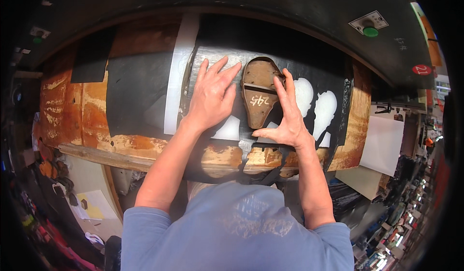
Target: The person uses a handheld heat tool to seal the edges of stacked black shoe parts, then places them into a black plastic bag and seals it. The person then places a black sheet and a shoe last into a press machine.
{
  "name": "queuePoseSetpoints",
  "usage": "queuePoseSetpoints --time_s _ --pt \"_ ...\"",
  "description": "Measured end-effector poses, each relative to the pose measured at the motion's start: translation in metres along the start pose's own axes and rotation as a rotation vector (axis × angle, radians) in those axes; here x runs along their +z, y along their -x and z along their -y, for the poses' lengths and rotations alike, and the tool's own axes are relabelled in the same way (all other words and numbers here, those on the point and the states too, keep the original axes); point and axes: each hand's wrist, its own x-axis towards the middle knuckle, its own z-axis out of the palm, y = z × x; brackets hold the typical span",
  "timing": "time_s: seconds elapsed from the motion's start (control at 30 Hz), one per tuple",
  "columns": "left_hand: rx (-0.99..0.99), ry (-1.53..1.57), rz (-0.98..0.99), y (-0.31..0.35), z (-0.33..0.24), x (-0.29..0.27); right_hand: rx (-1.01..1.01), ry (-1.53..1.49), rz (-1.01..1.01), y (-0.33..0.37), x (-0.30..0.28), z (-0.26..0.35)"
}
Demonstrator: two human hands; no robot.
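A rusty brown metal cutting die [261, 102], shaped like a shoe sole with a crossbar, lies on a shiny black sheet [220, 53]. My right hand [291, 121] curves round its right side, fingers at the wide end's edge and thumb by the narrow near end. Left of the die, my left hand [211, 94] lies on the sheet, palm down, fingers spread, holding nothing. To the right, two sole-shaped cut-outs [325, 109] in the sheet let a white surface show through. Smaller white gaps appear along its near edge.
Beneath everything is a worn wooden board [121, 147] with chipped orange-brown patches. A dark machine beam [290, 5] spans the far side, carrying a green button [370, 31] at right. Another dark sheet [137, 92] lies left. A white panel [384, 143] stands to the right.
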Motion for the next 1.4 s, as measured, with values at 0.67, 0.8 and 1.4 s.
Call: queuePoseSetpoints --time_s 0.67,0.8,1.4 --pt "-0.267 0.219 -0.109 0.093 -0.080 -0.022 -0.044 0.073 -0.028 0.005 0.002 0.002" --pt "-0.084 0.046 -0.125 0.152 -0.103 0.000 -0.141 0.008 -0.330 0.023 -0.025 0.023" --pt "0.002 -0.271 -0.298 0.085 -0.088 0.016 -0.024 0.080 -0.659 0.099 -0.042 -0.002"
